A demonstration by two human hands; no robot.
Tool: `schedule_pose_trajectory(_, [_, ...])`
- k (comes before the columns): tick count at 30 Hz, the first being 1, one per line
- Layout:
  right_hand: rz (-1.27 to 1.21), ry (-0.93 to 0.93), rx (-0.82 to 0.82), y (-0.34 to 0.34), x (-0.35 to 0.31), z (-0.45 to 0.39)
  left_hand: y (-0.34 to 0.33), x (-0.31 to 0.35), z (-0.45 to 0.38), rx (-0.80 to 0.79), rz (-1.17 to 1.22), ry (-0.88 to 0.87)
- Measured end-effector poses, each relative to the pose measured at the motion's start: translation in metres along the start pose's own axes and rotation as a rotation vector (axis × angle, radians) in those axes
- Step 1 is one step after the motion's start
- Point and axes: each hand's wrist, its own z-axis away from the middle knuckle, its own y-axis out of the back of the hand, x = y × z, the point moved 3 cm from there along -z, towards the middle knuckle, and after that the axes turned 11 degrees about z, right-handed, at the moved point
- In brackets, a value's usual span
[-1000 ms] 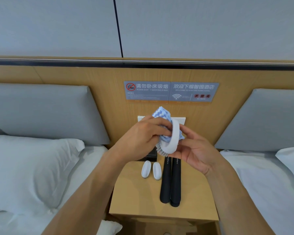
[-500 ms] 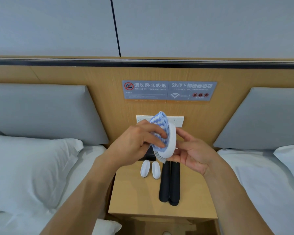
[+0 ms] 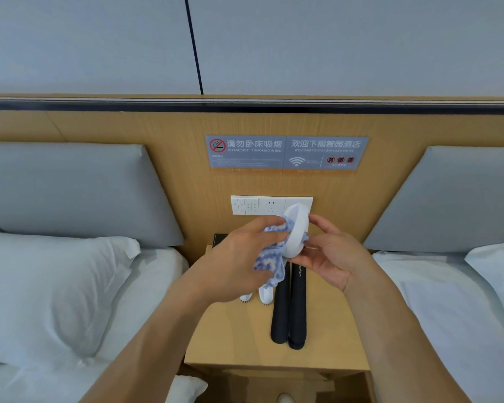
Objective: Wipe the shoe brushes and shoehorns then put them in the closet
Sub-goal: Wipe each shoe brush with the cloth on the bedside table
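Between two beds, a wooden tabletop (image 3: 230, 341) is sitting below a headboard sign (image 3: 285, 152). Your right hand (image 3: 330, 257) is pinching a white brush (image 3: 296, 231) upright above it. Your left hand (image 3: 239, 263) is gripping a blue cloth (image 3: 269, 263) against the brush. Two more brushes (image 3: 264, 295) and two black shoehorns (image 3: 288, 309) are lying on the tabletop, side by side.

A wooden nightstand (image 3: 233, 349) stands between two white beds, under a grey-panelled wall (image 3: 332, 45).
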Motion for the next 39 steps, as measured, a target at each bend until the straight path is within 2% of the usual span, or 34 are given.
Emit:
schedule_pose_trajectory(2, [-0.004, -0.002, 0.014, -0.001, -0.001, 0.001, 0.002, -0.003, -0.001, 0.033, -0.027, 0.023])
schedule_pose_trajectory(6, [0.002, -0.021, 0.007, -0.008, 0.001, 0.003, -0.001, -0.001, -0.004, 0.231, -0.053, 0.002])
schedule_pose_trajectory(9, [0.043, -0.010, 0.020, -0.013, 0.003, 0.005, 0.000, -0.004, -0.004, 0.305, -0.002, -0.007])
schedule_pose_trajectory(22, [0.413, 0.328, 0.158, -0.024, -0.014, 0.013, 0.013, -0.007, -0.005, 0.329, 0.387, 0.099])
schedule_pose_trajectory(32, [0.794, 0.699, 0.276, -0.030, -0.033, 0.027, 0.028, -0.001, -0.016, 0.344, 0.572, 0.148])
schedule_pose_trajectory(39, [1.010, 0.912, 0.332, -0.034, -0.039, 0.039, 0.040, -0.004, -0.019, 0.390, 0.816, 0.180])
